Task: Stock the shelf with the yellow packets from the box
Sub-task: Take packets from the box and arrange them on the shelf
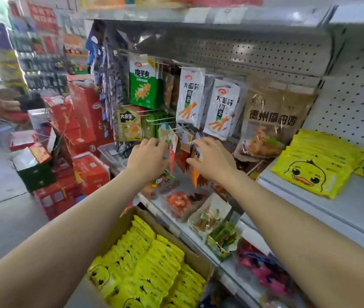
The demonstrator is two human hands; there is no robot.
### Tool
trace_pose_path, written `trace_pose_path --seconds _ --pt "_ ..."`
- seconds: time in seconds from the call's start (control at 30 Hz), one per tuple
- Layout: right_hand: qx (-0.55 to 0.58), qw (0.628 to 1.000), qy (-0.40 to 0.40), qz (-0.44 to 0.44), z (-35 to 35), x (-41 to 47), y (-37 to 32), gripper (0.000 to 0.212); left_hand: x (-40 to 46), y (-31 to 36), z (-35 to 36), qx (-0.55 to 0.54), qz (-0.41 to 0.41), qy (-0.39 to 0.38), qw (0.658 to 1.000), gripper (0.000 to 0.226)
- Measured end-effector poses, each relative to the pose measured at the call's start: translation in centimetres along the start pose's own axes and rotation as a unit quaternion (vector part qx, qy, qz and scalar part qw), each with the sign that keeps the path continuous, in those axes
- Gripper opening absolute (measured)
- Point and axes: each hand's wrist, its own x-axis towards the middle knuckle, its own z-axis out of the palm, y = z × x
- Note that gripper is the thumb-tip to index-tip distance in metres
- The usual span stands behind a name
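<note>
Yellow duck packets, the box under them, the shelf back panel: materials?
Yellow duck-face packets: likely glossy plastic film; they show sheen and crinkled sealed edges.
Brown open-top box: looks like matte corrugated cardboard, going by the raw brown flaps.
Pale perforated shelf back panel: probably painted sheet metal; regular punched holes, smooth even finish.

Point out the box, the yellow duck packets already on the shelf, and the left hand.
box [195, 255]: head view, bare cardboard right wall.
shelf packets [314, 165]: head view, duck face on the front packet.
left hand [149, 157]: head view, back of the hand, among hanging packets.
</note>
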Motion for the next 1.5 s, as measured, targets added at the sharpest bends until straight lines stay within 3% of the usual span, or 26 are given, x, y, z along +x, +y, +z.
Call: trace_pose_path --seconds 0.2,0.43,0.73,0.87,1.03,1.23,1.3,1.43,1.5 --pt "0.033 0.998 -0.053 0.001 9.0 6.3 -4.9 0.061 3.2 -9.4 6.2 -0.018 -0.011 -0.066 0.998 0.056" --pt "0.060 0.985 -0.155 0.041 20.6 7.6 -6.7 0.057 3.2 -14.8 16.2 -0.066 -0.017 -0.159 0.985 0.052" --pt "0.127 0.913 -0.365 0.126 36.2 1.0 -4.6 0.055 -4.1 -17.9 32.5 -0.149 -0.048 -0.373 0.914 0.058" --pt "0.139 0.898 -0.390 0.147 41.8 0.1 -4.3 0.059 -6.2 -18.7 38.0 -0.175 -0.093 -0.424 0.884 0.061" --pt "0.178 0.897 -0.369 0.166 47.3 1.0 -4.9 0.064 -9.1 -19.8 42.1 -0.216 -0.132 -0.444 0.860 0.063" --pt "0.160 0.892 -0.370 0.207 51.3 1.7 -5.8 0.082 -8.9 -20.0 44.9 -0.268 -0.161 -0.389 0.867 0.060" --pt "0.134 0.894 -0.376 0.203 52.3 1.9 -6.2 0.077 -8.9 -20.0 45.4 -0.278 -0.169 -0.377 0.867 0.060" --pt "0.094 0.916 -0.331 0.207 53.3 1.7 -7.0 0.043 -10.1 -20.5 45.9 -0.293 -0.194 -0.369 0.860 0.065" --pt "0.116 0.905 -0.336 0.232 53.5 1.8 -7.3 0.036 -10.5 -20.7 45.9 -0.296 -0.210 -0.368 0.856 0.069"
